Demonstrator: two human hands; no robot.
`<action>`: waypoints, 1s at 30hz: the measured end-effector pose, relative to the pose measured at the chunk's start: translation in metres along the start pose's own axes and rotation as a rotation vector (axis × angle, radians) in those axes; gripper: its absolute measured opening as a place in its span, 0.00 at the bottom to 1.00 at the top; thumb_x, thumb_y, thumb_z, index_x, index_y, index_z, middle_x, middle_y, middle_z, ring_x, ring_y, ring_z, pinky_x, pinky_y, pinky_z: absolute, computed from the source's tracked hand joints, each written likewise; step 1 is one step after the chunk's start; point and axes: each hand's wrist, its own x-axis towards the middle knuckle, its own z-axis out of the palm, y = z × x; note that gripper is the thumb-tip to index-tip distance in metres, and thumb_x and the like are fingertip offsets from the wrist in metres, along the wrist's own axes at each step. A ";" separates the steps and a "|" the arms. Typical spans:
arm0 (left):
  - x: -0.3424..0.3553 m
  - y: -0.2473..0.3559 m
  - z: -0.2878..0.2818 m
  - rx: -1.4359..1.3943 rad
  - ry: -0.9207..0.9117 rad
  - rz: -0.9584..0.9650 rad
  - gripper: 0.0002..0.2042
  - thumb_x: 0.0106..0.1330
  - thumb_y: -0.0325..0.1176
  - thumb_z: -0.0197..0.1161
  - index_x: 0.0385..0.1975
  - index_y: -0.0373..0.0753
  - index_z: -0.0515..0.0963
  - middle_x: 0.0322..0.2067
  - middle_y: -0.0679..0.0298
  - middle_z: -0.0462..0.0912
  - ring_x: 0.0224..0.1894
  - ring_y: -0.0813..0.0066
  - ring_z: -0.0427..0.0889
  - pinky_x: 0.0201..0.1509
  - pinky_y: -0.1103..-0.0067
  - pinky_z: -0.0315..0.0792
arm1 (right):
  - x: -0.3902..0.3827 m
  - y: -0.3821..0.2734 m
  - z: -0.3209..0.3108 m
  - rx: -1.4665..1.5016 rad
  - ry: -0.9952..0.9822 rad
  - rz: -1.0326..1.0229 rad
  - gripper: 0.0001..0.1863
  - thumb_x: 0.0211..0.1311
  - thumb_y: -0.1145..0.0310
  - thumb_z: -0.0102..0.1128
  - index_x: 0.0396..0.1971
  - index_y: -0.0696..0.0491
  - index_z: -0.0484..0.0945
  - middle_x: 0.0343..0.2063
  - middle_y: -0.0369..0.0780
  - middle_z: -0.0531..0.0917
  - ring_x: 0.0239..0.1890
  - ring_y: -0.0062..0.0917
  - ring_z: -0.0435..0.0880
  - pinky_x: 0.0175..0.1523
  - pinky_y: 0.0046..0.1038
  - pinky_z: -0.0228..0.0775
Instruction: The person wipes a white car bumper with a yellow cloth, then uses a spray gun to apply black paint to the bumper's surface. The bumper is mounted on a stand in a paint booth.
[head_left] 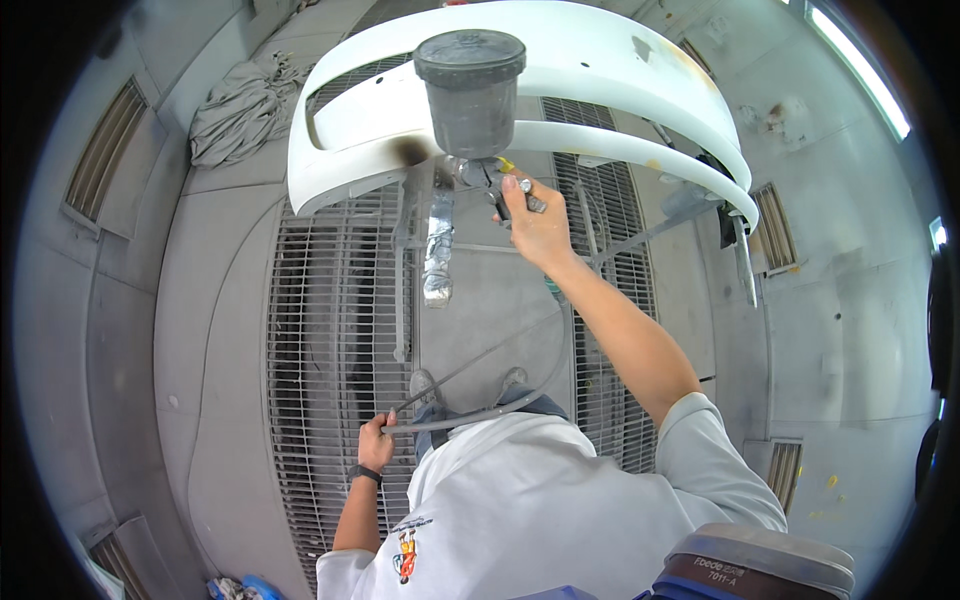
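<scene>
My right hand (pixel 537 222) is wrapped round the handle of a spray gun (pixel 480 175), which has a dark grey lidded cup (pixel 470 95) on top. The gun is held up close to a white car bumper (pixel 560 30). A dark patch (pixel 410 150) shows on the bumper's lower edge, left of the gun. Low on the left, my left hand (pixel 377 442) is closed round a grey air hose (pixel 470 420). Part of the hose loops up toward the gun. A foil-wrapped stand arm (pixel 438 250) hangs below the gun.
The bumper rests on a metal stand (pixel 660 228). Slatted floor grates (pixel 335 400) run on both sides of my feet. A crumpled grey cloth (pixel 240 115) lies by the left wall. Vents (pixel 105 150) sit in the walls. A respirator filter (pixel 755 565) shows at the lower right.
</scene>
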 end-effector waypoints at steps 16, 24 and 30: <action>0.079 0.106 0.074 0.317 -0.233 0.189 0.24 0.76 0.48 0.57 0.25 0.32 0.76 0.24 0.40 0.78 0.34 0.32 0.78 0.34 0.56 0.71 | -0.029 0.041 -0.243 0.165 0.378 0.045 0.25 0.78 0.52 0.55 0.59 0.58 0.80 0.28 0.34 0.83 0.28 0.15 0.86 0.22 0.18 0.69; 0.099 0.209 0.177 0.527 -0.302 0.283 0.22 0.75 0.49 0.60 0.27 0.34 0.79 0.26 0.42 0.82 0.36 0.35 0.82 0.37 0.55 0.74 | -0.044 0.100 -0.420 0.256 0.510 0.081 0.25 0.80 0.49 0.49 0.54 0.58 0.80 0.32 0.40 0.87 0.29 0.19 0.86 0.22 0.18 0.70; 0.102 0.273 0.241 0.614 -0.341 0.409 0.23 0.75 0.50 0.60 0.24 0.35 0.75 0.23 0.43 0.80 0.32 0.35 0.81 0.34 0.53 0.72 | -0.056 0.141 -0.535 0.337 0.664 0.059 0.26 0.77 0.46 0.54 0.50 0.56 0.82 0.29 0.38 0.86 0.28 0.17 0.86 0.19 0.18 0.67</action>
